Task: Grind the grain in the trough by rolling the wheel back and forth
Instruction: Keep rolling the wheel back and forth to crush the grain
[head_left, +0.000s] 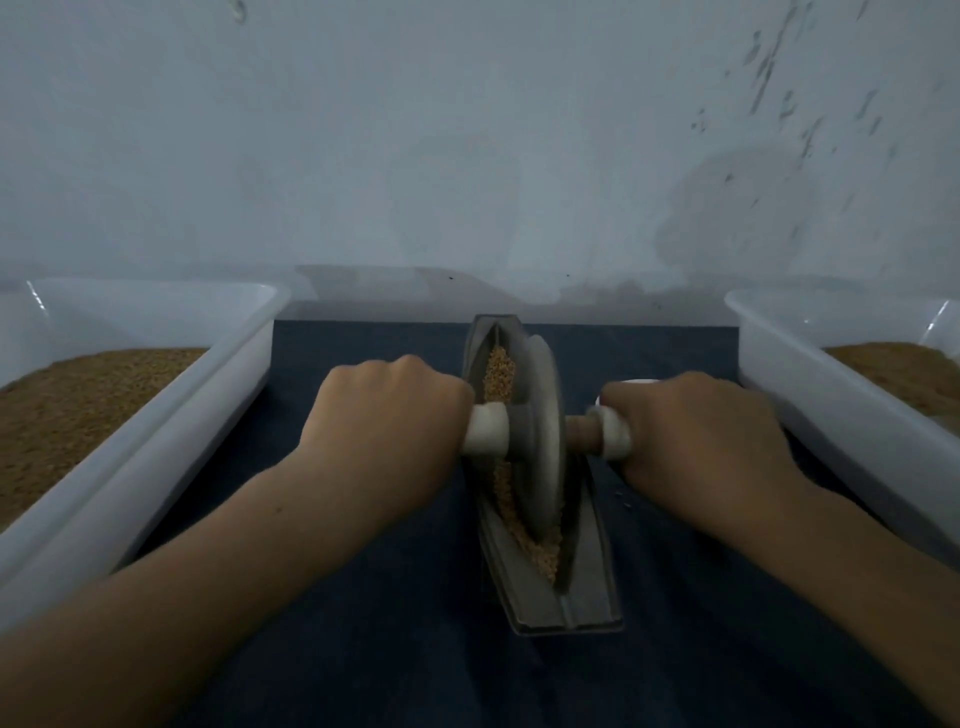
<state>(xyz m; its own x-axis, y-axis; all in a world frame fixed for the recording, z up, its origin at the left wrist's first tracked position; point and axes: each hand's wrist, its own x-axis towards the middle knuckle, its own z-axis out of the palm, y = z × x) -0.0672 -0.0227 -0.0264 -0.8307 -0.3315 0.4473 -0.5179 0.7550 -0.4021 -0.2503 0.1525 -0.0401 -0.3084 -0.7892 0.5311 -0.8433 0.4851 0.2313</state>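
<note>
**A:** Edges and clearance?

**B:** The trough (545, 597) is laid lengthwise on the dark cloth (363, 597) of the tabletop, running from frame centre to lower centre. Its far end is stopped close to the wall (467, 156). It is flanked by the left tray (156, 415) at the left edge of the frame and the right tray (810, 395) at the right edge, both holding brown material. Bare cloth is left on both sides of the trough.

**A:** Wheel position?

**B:** The wheel (543, 431) is seated upright in the groove, over the middle to far part. Grain (501, 369) is seen in the groove to the left of the disc and below it. The near end of the groove is left uncovered.

**A:** Hands?

**B:** The left hand (384, 415) is clamped on the white left handle (485, 431), knuckles up, fingers wrapped under. The right hand (696, 431) is clamped likewise on the white right handle (615, 431), with a short stretch of brown axle (582, 434) exposed between handle and disc. Both forearms are brought in from the lower corners of the frame.

**A:** Side margins?

**B:** A strip of cloth is seen between the left hand and the left tray. The right hand is placed just beside the right tray's wall, but contact cannot be told. A small white object (636, 383) is partly hidden behind the right hand and cannot be identified.
</note>
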